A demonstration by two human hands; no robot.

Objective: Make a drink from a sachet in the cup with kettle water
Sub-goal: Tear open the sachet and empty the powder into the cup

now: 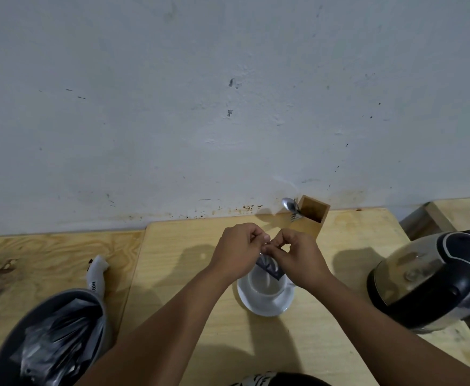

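Note:
A white cup (265, 286) stands on a white saucer (267, 306) on the wooden table. Just above the cup hangs a dark sachet (270, 267), pinched at its top by both hands. My left hand (238, 250) grips it from the left and my right hand (297, 256) from the right, fingertips touching. Most of the sachet is hidden behind my fingers. At the right edge sits a black and steel kettle (434, 280), lid shut.
A wooden holder (310, 215) with a spoon (289, 204) stands against the wall behind my hands. A grey bowl (50, 338) full of dark sachets sits front left, with a white handle (97, 275) beside it. The table (172, 263) joins another on the left.

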